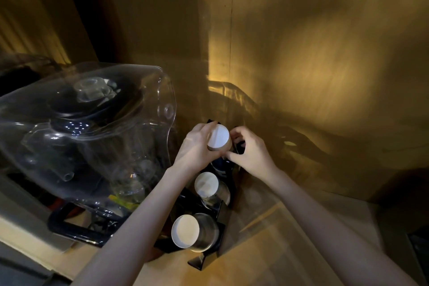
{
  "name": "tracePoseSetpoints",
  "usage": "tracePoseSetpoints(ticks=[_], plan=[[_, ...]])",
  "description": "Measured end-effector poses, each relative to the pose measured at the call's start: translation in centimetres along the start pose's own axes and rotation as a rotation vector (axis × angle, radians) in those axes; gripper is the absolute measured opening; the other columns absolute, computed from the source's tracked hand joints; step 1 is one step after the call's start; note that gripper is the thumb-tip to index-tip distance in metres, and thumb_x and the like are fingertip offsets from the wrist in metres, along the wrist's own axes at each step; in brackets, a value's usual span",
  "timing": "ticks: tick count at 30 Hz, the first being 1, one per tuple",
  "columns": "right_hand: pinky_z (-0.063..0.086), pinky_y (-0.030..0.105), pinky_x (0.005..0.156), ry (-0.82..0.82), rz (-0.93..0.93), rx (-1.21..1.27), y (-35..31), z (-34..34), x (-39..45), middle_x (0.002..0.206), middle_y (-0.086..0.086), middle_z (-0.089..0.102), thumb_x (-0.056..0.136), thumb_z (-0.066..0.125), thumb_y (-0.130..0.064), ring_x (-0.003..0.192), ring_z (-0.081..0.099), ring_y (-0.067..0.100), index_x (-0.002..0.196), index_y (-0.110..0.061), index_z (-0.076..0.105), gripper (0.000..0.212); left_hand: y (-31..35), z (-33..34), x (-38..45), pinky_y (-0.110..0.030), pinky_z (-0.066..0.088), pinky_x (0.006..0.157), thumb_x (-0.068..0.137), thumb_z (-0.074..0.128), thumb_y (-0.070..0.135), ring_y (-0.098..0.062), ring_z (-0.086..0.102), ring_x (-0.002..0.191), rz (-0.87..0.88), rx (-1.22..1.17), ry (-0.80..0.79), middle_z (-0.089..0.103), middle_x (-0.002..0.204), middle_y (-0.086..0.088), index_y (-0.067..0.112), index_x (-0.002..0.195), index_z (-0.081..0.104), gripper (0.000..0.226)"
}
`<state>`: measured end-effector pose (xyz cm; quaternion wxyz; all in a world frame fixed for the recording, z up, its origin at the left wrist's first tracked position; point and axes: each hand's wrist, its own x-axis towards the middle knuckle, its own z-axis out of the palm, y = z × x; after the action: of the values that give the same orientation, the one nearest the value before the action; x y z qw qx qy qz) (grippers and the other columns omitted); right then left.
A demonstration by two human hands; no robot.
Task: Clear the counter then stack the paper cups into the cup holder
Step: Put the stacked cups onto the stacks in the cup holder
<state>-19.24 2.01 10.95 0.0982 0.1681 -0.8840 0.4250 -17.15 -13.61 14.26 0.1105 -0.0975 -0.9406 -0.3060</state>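
Left hand (196, 146) gripped an inverted paper cup (218, 137) above the rearmost slot of the black cup holder (204, 260), right hand (249, 152) pinching its rim at 3 o'clock; filled stacks (185, 230) stood at 6 o'clock.

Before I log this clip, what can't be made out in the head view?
- Far slot of the cup holder: hidden behind the left hand, the right hand and the paper cup they hold.
- How many cups sit in the middle stack and near stack: only the top base shows.
- Items under the clear cover: smeared by glare and motion blur.
- Lower right corner: too dark, cut by the edge.
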Motion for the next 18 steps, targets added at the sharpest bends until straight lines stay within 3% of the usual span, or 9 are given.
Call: tracePoseSetpoints(ticks=[5, 9, 14, 18], plan=[[0.051, 0.025, 0.082, -0.02, -0.034, -0.031, 0.2, -0.4, -0.1, 0.101, 0.003, 0.068, 0.081, 0.065, -0.016, 0.094, 0.063, 0.015, 0.108, -0.012, 0.06, 0.027, -0.7, 1.3, 0.3, -0.035, 0.044, 0.09, 0.075, 0.072, 0.035, -0.029, 0.05, 0.115, 0.002, 0.057, -0.024, 0.049, 0.127, -0.015, 0.011, 0.136, 0.037, 0.074], [0.051, 0.025, 0.084, -0.027, -0.034, -0.067, 0.6, -0.4, -0.1, 0.105, 0.005, 0.069, 0.083, 0.064, -0.017, 0.097, 0.064, 0.015, 0.113, -0.011, 0.059, 0.03, -0.8, 1.5, 0.6, -0.038, 0.044, 0.093, 0.077, 0.069, 0.032, -0.031, 0.049, 0.117, 0.007, 0.073, -0.053, 0.047, 0.131, -0.016, 0.01, 0.138, 0.031, 0.075], [0.053, 0.037, 0.089, -0.076, 0.047, -0.089, 0.6, -0.4, -0.2, 0.111, 0.009, 0.067, 0.087, 0.059, -0.019, 0.103, 0.063, 0.021, 0.121, -0.012, 0.053, 0.036, -0.4, 1.7, 1.4, -0.04, 0.041, 0.099, 0.082, 0.064, 0.029, -0.033, 0.043, 0.124, -0.017, 0.107, -0.12, 0.039, 0.139, -0.017, 0.009, 0.142, 0.022, 0.076], [0.05, 0.034, 0.092, -0.132, 0.099, -0.065, 0.1, -0.7, -0.4, 0.117, 0.01, 0.065, 0.089, 0.056, -0.018, 0.108, 0.06, 0.022, 0.126, -0.011, 0.05, 0.039, 0.0, 1.6, 1.3, -0.038, 0.04, 0.101, 0.083, 0.063, 0.029, -0.032, 0.041, 0.126, -0.023, 0.137, -0.134, 0.035, 0.142, -0.016, 0.008, 0.143, 0.018, 0.078]])
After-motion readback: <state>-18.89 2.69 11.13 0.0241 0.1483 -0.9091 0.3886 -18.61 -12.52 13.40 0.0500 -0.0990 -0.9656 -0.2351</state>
